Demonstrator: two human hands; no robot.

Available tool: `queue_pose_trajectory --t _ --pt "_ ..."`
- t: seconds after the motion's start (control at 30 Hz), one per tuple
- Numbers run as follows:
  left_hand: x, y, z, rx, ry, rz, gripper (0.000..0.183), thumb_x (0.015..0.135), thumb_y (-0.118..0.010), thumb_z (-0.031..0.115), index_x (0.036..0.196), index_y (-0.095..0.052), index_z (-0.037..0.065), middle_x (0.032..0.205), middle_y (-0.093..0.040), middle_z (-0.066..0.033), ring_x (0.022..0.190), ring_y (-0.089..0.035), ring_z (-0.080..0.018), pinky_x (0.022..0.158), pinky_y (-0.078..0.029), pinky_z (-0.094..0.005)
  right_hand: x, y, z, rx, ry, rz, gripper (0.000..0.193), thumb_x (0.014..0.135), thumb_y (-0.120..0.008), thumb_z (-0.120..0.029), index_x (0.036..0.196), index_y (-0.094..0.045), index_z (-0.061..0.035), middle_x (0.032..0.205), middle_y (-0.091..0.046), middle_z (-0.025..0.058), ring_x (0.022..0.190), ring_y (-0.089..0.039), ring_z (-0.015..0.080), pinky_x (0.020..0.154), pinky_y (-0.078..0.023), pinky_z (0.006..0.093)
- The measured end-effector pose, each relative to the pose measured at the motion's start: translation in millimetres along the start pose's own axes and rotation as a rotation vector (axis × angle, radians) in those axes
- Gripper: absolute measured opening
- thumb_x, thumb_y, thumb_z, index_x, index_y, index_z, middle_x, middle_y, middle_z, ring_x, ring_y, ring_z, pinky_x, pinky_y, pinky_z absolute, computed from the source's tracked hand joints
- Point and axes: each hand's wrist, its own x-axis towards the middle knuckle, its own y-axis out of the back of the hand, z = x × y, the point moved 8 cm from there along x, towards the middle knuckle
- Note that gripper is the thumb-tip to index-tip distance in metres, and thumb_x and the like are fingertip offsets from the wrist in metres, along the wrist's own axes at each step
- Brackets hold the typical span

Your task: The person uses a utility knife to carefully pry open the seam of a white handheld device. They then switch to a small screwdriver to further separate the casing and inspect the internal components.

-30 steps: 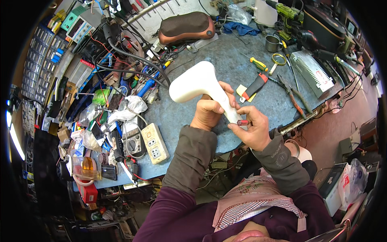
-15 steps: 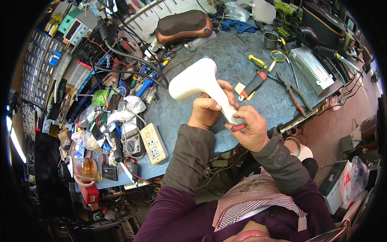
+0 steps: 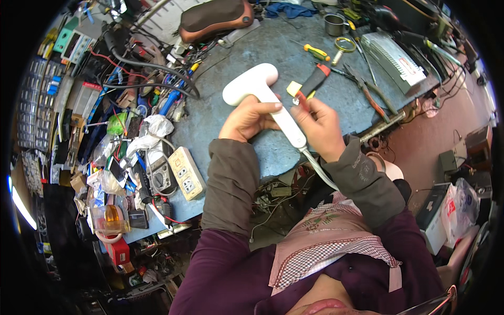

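Note:
A smooth white T-shaped handheld appliance (image 3: pixel 283 118) with a pale cord (image 3: pixel 319 170) leaving its handle end is held above the near part of the bench. My left hand (image 3: pixel 245 118) wraps round the handle just below the wide head. Beside the handle, my right hand (image 3: pixel 321 128) pinches a small red-handled tool (image 3: pixel 302 98) between thumb and fingers; its tip cannot be made out. Beyond that hand, a black-and-red tool handle (image 3: pixel 316 79) lies on the bench near a small yellow-and-white piece (image 3: pixel 294 88).
Pliers (image 3: pixel 375 105), a magnifying glass (image 3: pixel 344 45), a yellow-green screwdriver (image 3: pixel 316 52) and a metal mug (image 3: pixel 335 25) lie at the far right of the bench (image 3: pixel 220 73). A power strip (image 3: pixel 186 176) and heaped parts crowd the left. A brown cushion-shaped massager (image 3: pixel 216 20) stands behind.
My right hand has moved off the handle's cord end, up along its right side, and turned the red-handled tool upward. The handle end and cord now show. The whole view has shifted.

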Motion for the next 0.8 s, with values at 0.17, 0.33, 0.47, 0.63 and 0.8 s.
queue_pose_trajectory --t 0.17,0.33,0.47,0.63,0.8 --pt "18.4 16.9 -8.3 -0.06 0.041 0.014 0.044 0.093 -0.079 0.006 0.133 -0.062 -0.003 0.11 -0.076 -0.0158 0.102 -0.078 -0.0331 0.087 -0.068 -0.0536 8.1 76.4 -15.4 -0.206 0.284 0.086 0.022 0.108 -0.067 -0.022 0.103 -0.068 -0.0007 0.09 -0.059 0.0002 0.081 -0.051 0.0102 0.074 -0.045 0.0287" --pt "12.5 6.0 -9.0 0.039 0.032 0.047 0.039 0.1 -0.074 0.014 0.133 -0.062 -0.003 0.106 -0.076 -0.0151 0.102 -0.078 -0.0289 0.091 -0.067 -0.049 -4.2 78.5 -6.0 -0.1 0.124 0.108 0.029 0.109 -0.068 -0.03 0.11 -0.073 -0.0011 0.087 -0.06 -0.0052 0.082 -0.049 0.0057 0.075 -0.043 0.0245" --pt "9.7 -1.5 -23.4 0.002 -0.023 0.14 0.045 0.101 -0.072 0.013 0.138 -0.054 -0.003 0.11 -0.071 -0.0118 0.097 -0.076 -0.0233 0.082 -0.068 -0.0408 -2.3 85.3 -28.3 -0.239 0.3 0.179 0.033 0.113 -0.056 -0.027 0.113 -0.074 0.0006 0.087 -0.054 -0.0029 0.081 -0.047 0.0079 0.078 -0.039 0.0255" --pt "1.0 -7.4 -12.6 0.019 -0.094 0.138 0.039 0.104 -0.067 0.013 0.137 -0.053 -0.003 0.111 -0.07 -0.0117 0.1 -0.076 -0.0237 0.082 -0.068 -0.0412 2.0 84.5 -4.8 -0.158 -0.008 0.177 0.02 0.107 -0.068 -0.02 0.114 -0.074 -0.002 0.096 -0.068 -0.0013 0.084 -0.058 0.0069 0.076 -0.047 0.0246" --pt "-2.9 -5.6 -12.0 0.028 -0.077 0.235 0.034 0.107 -0.06 0.015 0.136 -0.053 -0.001 0.111 -0.069 -0.0108 0.095 -0.075 -0.0236 0.079 -0.068 -0.0401 9.2 76.5 -9.7 -0.146 -0.019 0.165 0.017 0.107 -0.067 -0.013 0.119 -0.072 -0.0026 0.095 -0.072 0.0015 0.081 -0.062 0.0068 0.075 -0.05 0.023"
